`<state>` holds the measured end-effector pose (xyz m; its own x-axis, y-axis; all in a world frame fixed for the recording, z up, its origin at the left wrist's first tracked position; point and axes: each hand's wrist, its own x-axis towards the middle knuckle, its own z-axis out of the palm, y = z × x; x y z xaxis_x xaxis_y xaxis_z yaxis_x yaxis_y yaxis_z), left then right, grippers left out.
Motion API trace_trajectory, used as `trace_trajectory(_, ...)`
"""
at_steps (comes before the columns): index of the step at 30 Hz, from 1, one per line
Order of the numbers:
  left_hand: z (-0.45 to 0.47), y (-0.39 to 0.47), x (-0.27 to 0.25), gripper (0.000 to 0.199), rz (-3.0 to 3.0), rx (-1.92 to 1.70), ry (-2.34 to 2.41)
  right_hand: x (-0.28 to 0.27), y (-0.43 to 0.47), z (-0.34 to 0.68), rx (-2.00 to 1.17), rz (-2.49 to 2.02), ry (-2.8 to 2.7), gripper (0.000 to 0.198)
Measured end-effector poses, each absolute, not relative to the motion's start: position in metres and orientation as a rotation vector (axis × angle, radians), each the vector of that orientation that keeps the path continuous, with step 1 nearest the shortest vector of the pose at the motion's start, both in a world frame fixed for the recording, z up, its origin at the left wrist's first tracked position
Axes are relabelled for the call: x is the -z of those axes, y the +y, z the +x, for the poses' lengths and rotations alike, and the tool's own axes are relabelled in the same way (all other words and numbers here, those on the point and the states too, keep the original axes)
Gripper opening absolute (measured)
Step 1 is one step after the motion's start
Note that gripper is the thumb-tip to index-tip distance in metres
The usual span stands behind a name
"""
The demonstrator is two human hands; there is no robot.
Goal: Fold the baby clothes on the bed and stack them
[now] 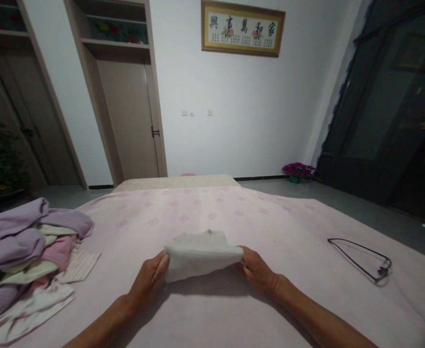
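Note:
A small white garment (199, 258), partly folded, is held between my two hands just over the pink bedspread (205, 324). My left hand (154, 270) pinches its left edge between thumb and fingers. At the opposite edge my right hand (257, 270) grips the cloth, with some of its fingers hidden beneath. The garment's far part, which looks like a neckline, rests on the bedspread, while the near part is lifted and casts a shadow. Its exact kind is unclear.
A heap of clothes (16, 261) in lilac, pink and cream lies at the left. On the right is a black wire hanger-like frame (364, 261). Beyond the bed stand a closed door (128, 116) and purple flowers (298, 170) in a pot on the floor.

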<state>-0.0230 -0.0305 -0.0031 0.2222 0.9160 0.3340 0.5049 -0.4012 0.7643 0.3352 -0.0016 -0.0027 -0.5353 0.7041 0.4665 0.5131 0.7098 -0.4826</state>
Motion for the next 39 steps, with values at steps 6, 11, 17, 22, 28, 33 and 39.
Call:
trace_trajectory(6,-0.036,-0.059,0.006,0.037,2.318,-0.716,0.963,0.008,-0.018,0.332,-0.655,-0.914,-2.173,0.025)
trace_trajectory(11,-0.026,-0.049,0.010,0.029,2.060,-0.899,1.164,0.014,-0.003,0.318,-0.773,-1.054,-1.949,0.030)
trace_trajectory(17,-0.005,0.005,0.018,0.043,1.666,-1.151,1.432,0.015,0.031,0.295,-0.676,-1.308,-1.681,0.038)
trace_trajectory(22,0.000,0.039,0.030,0.047,1.614,-1.055,1.667,0.028,0.055,0.289,-0.553,-1.492,-1.674,0.040)
trace_trajectory(28,-0.003,0.034,0.020,0.048,1.768,-0.871,1.872,0.026,0.050,0.288,-0.325,-1.806,-1.843,0.044)
trace_trajectory(33,0.003,0.028,-0.001,0.049,2.106,-0.869,2.034,0.010,0.043,0.289,-0.120,-1.857,-1.930,0.049)
trace_trajectory(39,0.043,0.040,-0.004,0.048,2.486,-0.873,1.816,-0.020,0.047,0.258,0.138,-1.534,-2.102,0.053)
